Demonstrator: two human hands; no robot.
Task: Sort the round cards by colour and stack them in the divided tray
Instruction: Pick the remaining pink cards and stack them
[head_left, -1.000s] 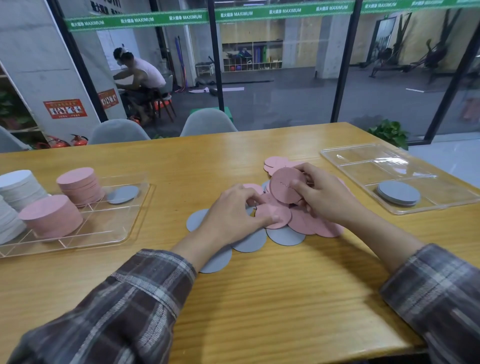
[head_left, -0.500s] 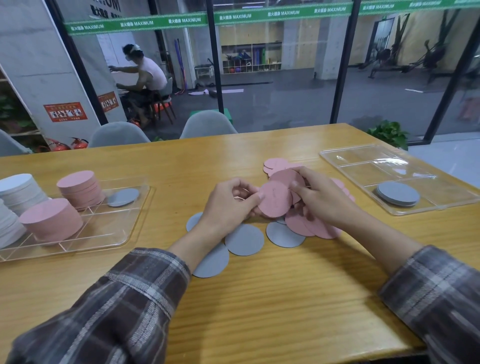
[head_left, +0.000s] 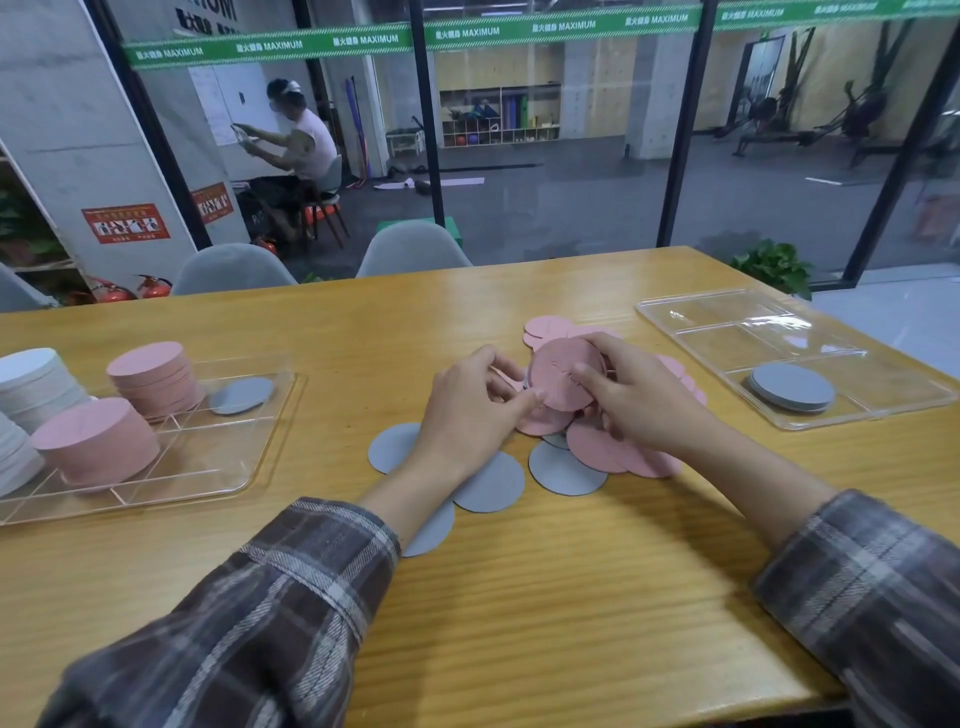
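Loose pink round cards (head_left: 597, 447) and grey round cards (head_left: 563, 470) lie mixed in the middle of the table. My right hand (head_left: 631, 402) grips a small stack of pink cards (head_left: 558, 379), tilted up above the pile. My left hand (head_left: 470, 410) pinches the stack's lower left edge. The left divided tray (head_left: 218, 470) holds two pink stacks (head_left: 156, 376), white stacks (head_left: 36, 382) and one grey card (head_left: 241, 395). The right divided tray (head_left: 883, 395) holds a low grey stack (head_left: 792, 387).
The wooden table (head_left: 571, 597) ends close to me and at the right beyond the clear tray. Two grey chairs (head_left: 413, 249) stand at the far edge before a glass wall. A person sits at a distance behind the glass.
My left hand lifted a pink card off the pile and brought it against the pink cards in my right hand. Both hands now hold the stack together, slightly higher.
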